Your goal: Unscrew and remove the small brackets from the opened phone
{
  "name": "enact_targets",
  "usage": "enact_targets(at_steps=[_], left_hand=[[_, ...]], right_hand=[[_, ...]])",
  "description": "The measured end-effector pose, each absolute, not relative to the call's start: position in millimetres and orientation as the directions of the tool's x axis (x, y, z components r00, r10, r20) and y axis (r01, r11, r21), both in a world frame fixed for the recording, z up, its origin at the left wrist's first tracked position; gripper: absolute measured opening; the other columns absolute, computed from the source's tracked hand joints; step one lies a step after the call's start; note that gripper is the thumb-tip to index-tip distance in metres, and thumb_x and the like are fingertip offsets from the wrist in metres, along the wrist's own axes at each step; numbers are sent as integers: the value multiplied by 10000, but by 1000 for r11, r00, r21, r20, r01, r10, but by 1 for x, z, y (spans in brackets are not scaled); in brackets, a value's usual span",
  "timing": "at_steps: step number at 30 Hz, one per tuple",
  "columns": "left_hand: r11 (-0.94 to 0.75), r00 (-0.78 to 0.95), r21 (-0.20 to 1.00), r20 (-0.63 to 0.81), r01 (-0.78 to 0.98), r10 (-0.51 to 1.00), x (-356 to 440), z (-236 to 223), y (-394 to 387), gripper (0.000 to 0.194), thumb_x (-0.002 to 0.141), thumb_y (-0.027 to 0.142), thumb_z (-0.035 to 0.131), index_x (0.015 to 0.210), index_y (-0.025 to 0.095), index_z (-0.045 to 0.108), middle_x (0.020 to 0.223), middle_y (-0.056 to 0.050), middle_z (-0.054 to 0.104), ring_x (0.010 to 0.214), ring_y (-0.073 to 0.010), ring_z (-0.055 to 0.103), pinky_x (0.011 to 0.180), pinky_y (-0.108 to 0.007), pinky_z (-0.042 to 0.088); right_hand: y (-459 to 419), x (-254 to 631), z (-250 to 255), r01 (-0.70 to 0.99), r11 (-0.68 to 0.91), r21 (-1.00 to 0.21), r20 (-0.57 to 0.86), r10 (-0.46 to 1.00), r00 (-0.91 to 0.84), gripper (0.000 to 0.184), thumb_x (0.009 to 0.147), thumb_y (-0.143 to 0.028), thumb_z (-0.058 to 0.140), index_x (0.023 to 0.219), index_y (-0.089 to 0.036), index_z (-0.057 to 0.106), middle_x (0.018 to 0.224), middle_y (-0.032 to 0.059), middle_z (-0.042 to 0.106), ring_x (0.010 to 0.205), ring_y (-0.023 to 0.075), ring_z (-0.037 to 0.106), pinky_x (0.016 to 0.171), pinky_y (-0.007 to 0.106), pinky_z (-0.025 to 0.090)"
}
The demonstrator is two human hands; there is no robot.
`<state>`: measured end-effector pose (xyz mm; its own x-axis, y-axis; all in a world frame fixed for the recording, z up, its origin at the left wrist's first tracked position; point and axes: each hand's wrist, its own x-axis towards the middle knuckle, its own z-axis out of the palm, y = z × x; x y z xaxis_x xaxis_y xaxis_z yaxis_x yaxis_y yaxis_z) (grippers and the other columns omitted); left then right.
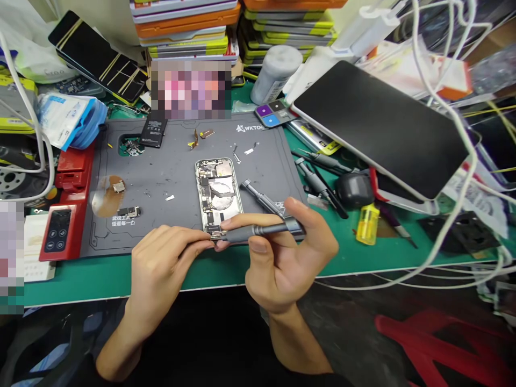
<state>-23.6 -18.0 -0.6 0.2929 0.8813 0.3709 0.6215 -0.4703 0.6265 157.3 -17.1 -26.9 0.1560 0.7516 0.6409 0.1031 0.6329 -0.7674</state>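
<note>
An opened phone body (218, 192) lies on the grey repair mat (161, 177), its inner parts exposed. My right hand (282, 258) is closed around a grey screwdriver (258, 231) whose tip points left at the phone's near end. My left hand (165, 269) pinches at the same near end, its fingertips touching the screwdriver tip; what they hold is too small to make out. A second grey screwdriver (258, 196) lies on the mat just right of the phone.
Small screws and metal parts (201, 137) dot the mat, with a black battery (153, 132) at its far left. A large dark tablet (382, 126) leans at right above tools and a yellow-handled screwdriver (367, 224). White cables (455, 177) hang at right. Red cases (66, 215) sit left.
</note>
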Motion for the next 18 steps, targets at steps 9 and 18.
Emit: enact_targets(at_steps=[9,18], left_hand=[[-477,312,628,362,615,879,-24,-1,-18,40,1057,227,748,1066,264,762,993,61,839,858,-143,715,803,-316,496],[-475,321,630,350,615,880,-25,-1,-17,47,1067,227,735,1057,261,766,1001,53,840,872,-147,718,808,-323,497]], right_hand=[[-16,156,-27,88,642,-762,646,743,177,544,1097,-135,592,1611,-266,469,1123,34,812,735,120,778,679,293,734],[-18,156,-29,117,637,-762,645,732,219,541,1094,-161,615,1599,-304,483,1112,20,815,806,147,801,635,297,737]])
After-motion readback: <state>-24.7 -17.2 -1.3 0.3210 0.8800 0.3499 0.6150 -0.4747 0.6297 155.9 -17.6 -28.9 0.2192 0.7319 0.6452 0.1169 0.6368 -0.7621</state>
